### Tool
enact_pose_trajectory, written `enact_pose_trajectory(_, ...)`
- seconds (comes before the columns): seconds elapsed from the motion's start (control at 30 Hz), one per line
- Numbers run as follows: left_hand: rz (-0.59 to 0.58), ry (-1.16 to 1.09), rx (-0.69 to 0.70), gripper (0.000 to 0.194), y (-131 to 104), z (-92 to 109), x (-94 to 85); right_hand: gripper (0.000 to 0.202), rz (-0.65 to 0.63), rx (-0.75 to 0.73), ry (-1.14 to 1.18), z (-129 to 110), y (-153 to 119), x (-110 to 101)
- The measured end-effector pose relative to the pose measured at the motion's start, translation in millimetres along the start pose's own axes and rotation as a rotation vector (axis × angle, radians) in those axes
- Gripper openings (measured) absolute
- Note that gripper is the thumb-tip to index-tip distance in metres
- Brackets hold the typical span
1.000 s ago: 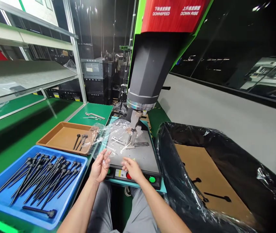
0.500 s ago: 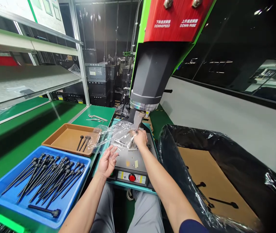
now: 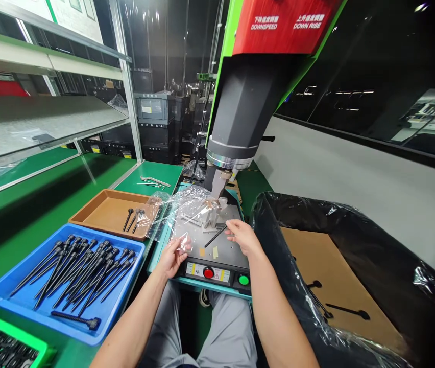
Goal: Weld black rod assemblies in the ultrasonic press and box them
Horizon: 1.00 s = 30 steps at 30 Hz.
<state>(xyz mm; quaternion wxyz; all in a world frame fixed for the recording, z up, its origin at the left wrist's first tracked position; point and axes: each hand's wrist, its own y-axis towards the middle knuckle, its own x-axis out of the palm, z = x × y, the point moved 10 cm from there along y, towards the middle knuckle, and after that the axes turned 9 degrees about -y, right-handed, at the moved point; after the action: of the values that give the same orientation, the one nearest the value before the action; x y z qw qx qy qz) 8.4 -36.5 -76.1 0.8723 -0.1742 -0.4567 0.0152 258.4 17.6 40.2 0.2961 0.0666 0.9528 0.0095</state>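
rod, thin and black, slants over the flat grey plate, its far end pinched in the fingers of the right hand, perhaps to leave the shaft free. the left hand is loosely open; whether it touches the crinkled clear film, i cannot tell. more rods fill the smooth blue tray, knobbed heads mostly facing away, probably to keep them orderly. the shallow brown tray and glossy black liner hold a few.
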Motion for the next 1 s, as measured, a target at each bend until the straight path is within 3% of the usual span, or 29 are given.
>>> enact_pose_trajectory(0.1, 0.019, 0.139, -0.199, 0.036, -19, -34, -16.3, 0.035, -0.158, 0.061, 0.461, 14, -26, 13)
enact_pose_trajectory(0.17, -0.047, 0.32, -0.399, 0.041, -42, -61, -20.5, 0.041, -0.237, 0.095, 0.703, 14, -38, 21)
enact_pose_trajectory(0.23, -0.173, 0.516, -0.543, 0.039, -65, -80, -16.9, 0.042, -0.278, 0.108, 0.765, 10, -46, 26)
enact_pose_trajectory(0.27, -0.225, 0.581, -0.534, 0.037, -73, -81, -11.4, 0.042, -0.297, 0.11, 0.774, 8, -49, 29)
enact_pose_trajectory(0.3, -0.243, 0.609, -0.462, 0.034, -75, -75, -4.2, 0.042, -0.318, 0.11, 0.782, 5, -52, 33)
enact_pose_trajectory(0.43, -0.146, 0.521, -0.038, 0.03, -73, -18, 26.9, 0.04, -0.37, 0.081, 0.789, -10, -62, 51)
enact_pose_trajectory(0.57, -0.254, 0.619, -0.017, 0.025, -81, -6, 54.0, 0.041, -0.351, 0.063, 0.743, -22, -70, 75)
enact_pose_trajectory(0.67, -0.271, 0.761, -0.044, 0.016, -86, -2, 50.7, 0.045, -0.37, 0.074, 0.707, -26, -77, 94)
enact_pose_trajectory(0.73, -0.191, 0.84, 0.03, 0.016, -84, 23, 39.2, 0.052, -0.371, 0.098, 0.686, -24, -78, 101)
enact_pose_trajectory(0.77, -0.104, 0.934, 0.111, 0.016, -81, 46, 30.7, 0.055, -0.36, 0.109, 0.678, -23, -78, 101)
enact_pose_trajectory(0.87, 0.321, 1.429, 0.366, 0.018, -78, 142, 3.2, 0.058, -0.338, 0.094, 0.652, -22, -78, 96)
enact_pose_trajectory(1.0, 0.653, 1.62, 0.423, 0.019, -64, 243, -25.8, 0.056, -0.355, 0.029, 0.599, -28, -88, 80)
